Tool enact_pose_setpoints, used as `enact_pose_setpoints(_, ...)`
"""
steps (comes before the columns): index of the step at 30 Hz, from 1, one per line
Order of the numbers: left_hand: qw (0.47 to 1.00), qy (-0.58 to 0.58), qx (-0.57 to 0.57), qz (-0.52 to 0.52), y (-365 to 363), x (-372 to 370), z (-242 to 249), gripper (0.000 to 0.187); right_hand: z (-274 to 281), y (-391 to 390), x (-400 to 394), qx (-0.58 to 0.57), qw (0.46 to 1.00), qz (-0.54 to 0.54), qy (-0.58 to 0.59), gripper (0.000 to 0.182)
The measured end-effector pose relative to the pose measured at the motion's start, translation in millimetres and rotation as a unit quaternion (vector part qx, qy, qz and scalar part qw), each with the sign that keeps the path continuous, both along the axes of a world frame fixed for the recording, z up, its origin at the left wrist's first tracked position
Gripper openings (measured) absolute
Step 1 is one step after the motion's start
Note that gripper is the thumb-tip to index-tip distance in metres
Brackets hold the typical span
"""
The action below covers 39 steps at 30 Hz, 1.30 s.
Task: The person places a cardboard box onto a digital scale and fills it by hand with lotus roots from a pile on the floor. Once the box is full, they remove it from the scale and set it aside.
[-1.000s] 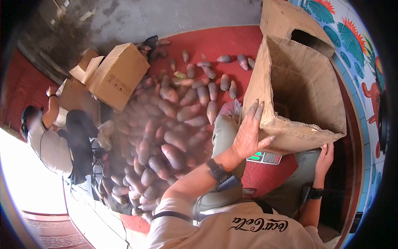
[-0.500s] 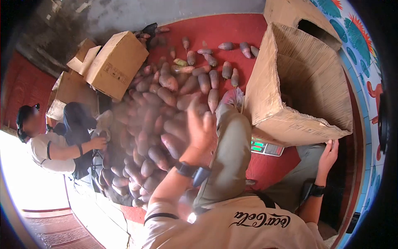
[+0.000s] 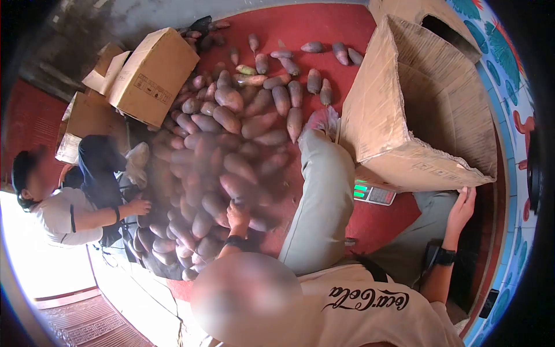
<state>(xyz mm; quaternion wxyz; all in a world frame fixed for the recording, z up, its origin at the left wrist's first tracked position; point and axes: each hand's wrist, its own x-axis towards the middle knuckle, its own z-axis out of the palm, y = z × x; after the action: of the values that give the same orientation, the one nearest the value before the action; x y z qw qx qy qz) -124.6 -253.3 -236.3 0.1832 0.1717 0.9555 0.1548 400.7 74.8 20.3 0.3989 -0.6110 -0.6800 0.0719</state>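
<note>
A heap of purplish root vegetables [image 3: 228, 118] covers the floor to the left. My left hand [image 3: 238, 217] reaches into it, its fingers closed at the dark end of one root [image 3: 233, 187]. At right, a large open cardboard box [image 3: 373, 107] stands tilted on a digital scale [image 3: 381, 196] with green lit digits. My right hand [image 3: 461, 209] grips the lower right edge of that box with its fingertips. The bottom of the box's inside is hidden from view.
Another person [image 3: 69, 211] sits at the left with a hand by the heap. Stacked cardboard boxes [image 3: 153, 78] stand behind them. A second box [image 3: 399, 8] stands behind mine. Loose roots [image 3: 314, 81] lie on the red floor covering [image 3: 300, 29]. My leg [image 3: 321, 199] lies between heap and scale.
My left hand, raised and open over the heap before, has moved down and left onto a root. My right hand keeps its place at the box edge. The view has shifted slightly.
</note>
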Motion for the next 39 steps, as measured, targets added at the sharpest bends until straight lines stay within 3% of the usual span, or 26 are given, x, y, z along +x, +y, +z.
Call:
enact_pose_setpoints(3, 0.997, -0.062, -0.026, 0.041, -7, -1, -7, 0.081, -4, 2, 1, 0.037, 0.999, 0.000, -0.015, 0.036)
enact_pose_setpoints(12, 0.992, -0.053, 0.061, 0.101, 9, -9, -46, 0.091, 1, 0, -2, 0.014, 0.999, -0.025, -0.045, 0.039)
enact_pose_setpoints(18, 0.987, -0.097, 0.044, 0.116, 17, -14, -32, 0.076, 3, -1, -4, 0.012, 0.998, -0.032, -0.055, 0.040)
enact_pose_setpoints(22, 0.990, 0.121, -0.037, 0.061, 9, -19, 1, 0.071, 3, 0, -2, 0.019, 0.997, -0.025, -0.068, 0.040)
enact_pose_setpoints(25, 0.976, 0.176, -0.095, 0.088, -6, -36, 23, 0.070, 5, 0, -4, 0.015, 0.997, -0.030, -0.072, 0.040)
enact_pose_setpoints(28, 0.976, 0.129, -0.117, 0.129, -33, -68, 18, 0.082, 3, 1, 0, 0.015, 0.996, -0.028, -0.078, 0.041)
enact_pose_setpoints(31, 0.982, 0.055, -0.144, 0.112, -56, -79, 28, 0.080, 3, -1, -2, 0.020, 0.997, -0.022, -0.077, 0.041)
enact_pose_setpoints(32, 0.980, 0.083, -0.158, 0.085, -71, -81, 16, 0.073, 3, -1, -3, 0.028, 0.997, -0.018, -0.075, 0.040)
enact_pose_setpoints(35, 0.975, 0.011, -0.222, 0.014, -69, -80, 52, 0.060, 4, -2, -5, 0.031, 0.996, -0.019, -0.078, 0.040)
enact_pose_setpoints(39, 0.948, 0.067, -0.306, -0.063, -82, -87, 33, 0.048, 5, -3, -8, 0.022, 0.996, -0.035, -0.073, 0.040)
